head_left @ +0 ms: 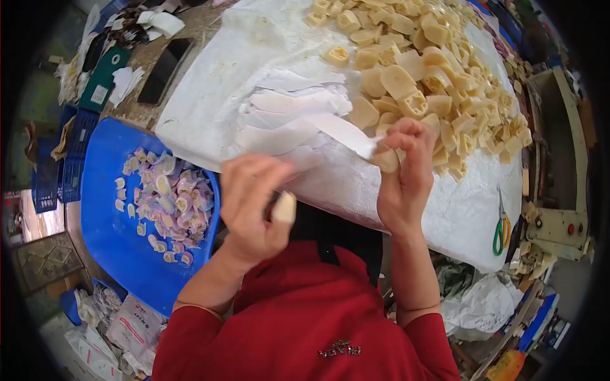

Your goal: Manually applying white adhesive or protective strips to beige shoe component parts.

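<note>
White-covered, the table [467, 222] carries beige moulded pieces [397, 81] heaped rightward, apparently for easy reach. The right hand [408, 171] pinches one rounded beige piece [386, 160] between its fingers — likely steadying it where a thin white strip [343, 134] ends. Beside the blue plastic tub [101, 203], the left hand [249, 206] blurs — whether its curled fingers grip anything, I cannot tell.

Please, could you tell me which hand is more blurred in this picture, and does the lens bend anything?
Head view: the left hand is smeared, most at its fingers, while the right hand looks clearer; head view, far right: the beige frame appears bowed, and the corners fall to black; head view, centre: white strips almost blend into the bright white sheet.
</note>
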`<move>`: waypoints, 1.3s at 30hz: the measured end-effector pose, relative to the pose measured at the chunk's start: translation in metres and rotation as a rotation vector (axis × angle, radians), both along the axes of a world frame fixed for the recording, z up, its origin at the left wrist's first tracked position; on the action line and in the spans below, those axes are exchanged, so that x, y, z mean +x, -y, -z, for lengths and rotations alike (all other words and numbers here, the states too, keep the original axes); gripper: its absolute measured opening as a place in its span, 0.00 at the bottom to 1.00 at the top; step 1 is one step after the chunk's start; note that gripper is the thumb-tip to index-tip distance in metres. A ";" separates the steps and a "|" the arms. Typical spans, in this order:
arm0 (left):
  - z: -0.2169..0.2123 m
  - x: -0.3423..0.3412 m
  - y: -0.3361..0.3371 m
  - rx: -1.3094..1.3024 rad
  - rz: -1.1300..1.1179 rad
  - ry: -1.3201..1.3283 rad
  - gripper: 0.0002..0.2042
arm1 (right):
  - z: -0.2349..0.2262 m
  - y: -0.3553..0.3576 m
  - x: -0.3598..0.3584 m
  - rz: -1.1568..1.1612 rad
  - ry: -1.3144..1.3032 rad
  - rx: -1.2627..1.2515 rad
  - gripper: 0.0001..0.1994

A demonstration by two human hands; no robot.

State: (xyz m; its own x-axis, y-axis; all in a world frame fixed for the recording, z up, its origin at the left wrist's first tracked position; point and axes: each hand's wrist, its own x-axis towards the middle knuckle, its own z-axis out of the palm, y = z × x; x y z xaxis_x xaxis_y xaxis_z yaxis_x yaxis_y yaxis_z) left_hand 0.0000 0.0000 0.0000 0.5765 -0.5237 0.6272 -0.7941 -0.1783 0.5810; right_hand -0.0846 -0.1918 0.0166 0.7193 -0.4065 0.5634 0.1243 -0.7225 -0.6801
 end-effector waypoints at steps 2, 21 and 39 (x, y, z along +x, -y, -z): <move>-0.003 -0.020 0.023 -0.088 0.348 -0.475 0.18 | -0.003 0.003 -0.022 -0.029 -0.022 0.086 0.11; 0.028 -0.061 0.092 -0.358 0.629 -1.688 0.20 | 0.060 0.144 -0.124 0.480 -0.260 -0.172 0.18; 0.017 -0.063 0.079 -0.373 0.577 -1.547 0.23 | 0.008 -0.001 -0.090 -0.049 0.153 0.714 0.11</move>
